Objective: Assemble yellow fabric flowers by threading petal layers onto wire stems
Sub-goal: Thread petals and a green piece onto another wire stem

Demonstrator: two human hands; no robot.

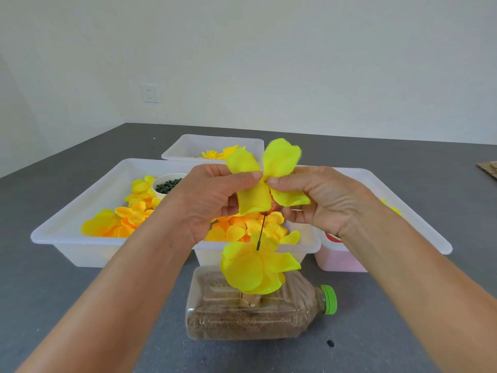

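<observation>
My left hand (212, 195) and my right hand (320, 197) both pinch a bright yellow petal layer (279, 160) at its centre, held up above the trays. A thin dark wire stem (261, 232) hangs down from under the layer. Below the stem's tip, a partly built yellow flower (252, 267) stands upright on a plastic bottle (242, 316) that lies on its side, filled with brown grains. Loose yellow and orange petals (134, 211) fill the big white tray (67, 232) behind my hands.
A small white bowl of dark green pieces (165, 184) sits in the big tray. A second tray (188, 146) with finished yellow flowers is at the back. A pinkish tray (403, 219) is at the right. The bottle has a green cap (329, 300). Cardboard (488, 169) lies far right.
</observation>
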